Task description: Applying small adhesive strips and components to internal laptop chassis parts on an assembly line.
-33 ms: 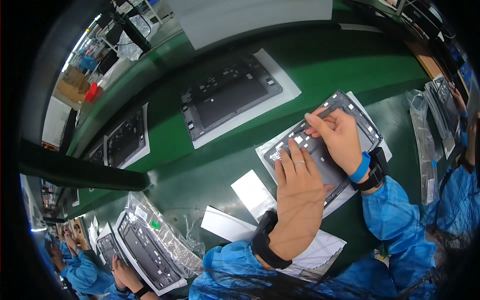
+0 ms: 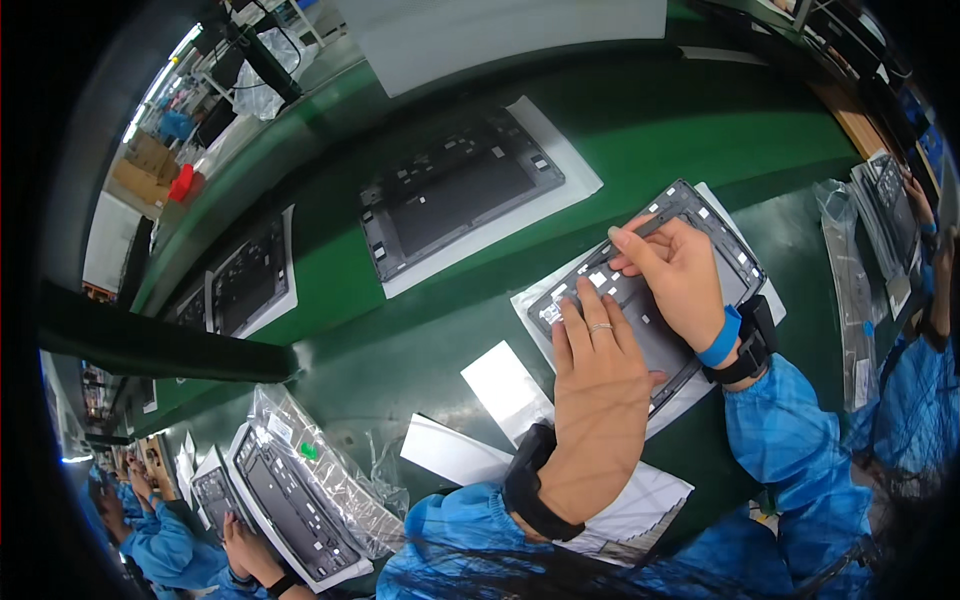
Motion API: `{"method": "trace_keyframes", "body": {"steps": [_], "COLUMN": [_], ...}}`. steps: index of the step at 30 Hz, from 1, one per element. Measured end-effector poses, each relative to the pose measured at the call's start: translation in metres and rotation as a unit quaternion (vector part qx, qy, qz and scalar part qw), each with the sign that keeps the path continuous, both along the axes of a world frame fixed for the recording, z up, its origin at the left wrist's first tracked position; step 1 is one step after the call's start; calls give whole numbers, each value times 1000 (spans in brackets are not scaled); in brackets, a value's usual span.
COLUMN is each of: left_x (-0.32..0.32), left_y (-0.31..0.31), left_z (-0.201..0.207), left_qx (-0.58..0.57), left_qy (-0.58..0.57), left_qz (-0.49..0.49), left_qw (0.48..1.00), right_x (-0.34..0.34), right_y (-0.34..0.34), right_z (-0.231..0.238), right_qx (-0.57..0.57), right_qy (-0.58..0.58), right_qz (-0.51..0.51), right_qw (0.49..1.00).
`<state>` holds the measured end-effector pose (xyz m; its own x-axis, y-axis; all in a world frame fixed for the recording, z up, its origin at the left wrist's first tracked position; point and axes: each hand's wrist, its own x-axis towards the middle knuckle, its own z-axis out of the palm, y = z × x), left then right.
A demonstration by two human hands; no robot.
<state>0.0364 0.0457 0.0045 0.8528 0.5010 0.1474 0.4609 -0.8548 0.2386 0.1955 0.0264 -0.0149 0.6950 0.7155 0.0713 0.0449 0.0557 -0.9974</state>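
The dark panel (image 2: pixel 660 342) lies partly under the left hand (image 2: pixel 602 375).

Your left hand (image 2: pixel 602 380) lies palm down, fingers extended forward and slightly parted, thumb out to the right. Just beyond it, your right hand (image 2: pixel 682 280) is poised with bent fingers drawn close to the thumb; whether they grip cannot be made out. Your left forearm (image 2: pixel 462 522) slants in from lower left, your right forearm (image 2: pixel 785 415) from lower right.
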Motion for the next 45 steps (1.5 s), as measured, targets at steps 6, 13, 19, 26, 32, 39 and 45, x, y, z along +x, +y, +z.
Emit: {"method": "trace_keyframes", "body": {"steps": [6,13,19,26,32,39,45], "left_x": [5,3,7,8,4,3,-36], "left_y": [-6,-5,-2,5,7,25,61], "left_z": [1,1,-1,3,9,-1,26], "left_qx": [-33,-31,-39,-30,-26,36,-27], "left_qy": [12,30,21,-19,-3,-47,-16], "left_qz": [1,-3,4,13,-2,-25,-54], "left_qw": [999,999,999,999,1000,998,998], "right_x": [6,-3,2,0,-1,3,-27], "right_y": [-5,0,0,2,-2,-4,-43], "right_z": [-2,-5,-3,-1,-4,-5,61], "right_qx": [-30,-38,-54,-31,-19,4,-7], "right_qy": [-26,-29,-40,-21,-18,16,-64], "right_qz": [-12,-13,0,-4,-1,-39,22], "right_qw": [999,999,998,999,1000,999,998]}}
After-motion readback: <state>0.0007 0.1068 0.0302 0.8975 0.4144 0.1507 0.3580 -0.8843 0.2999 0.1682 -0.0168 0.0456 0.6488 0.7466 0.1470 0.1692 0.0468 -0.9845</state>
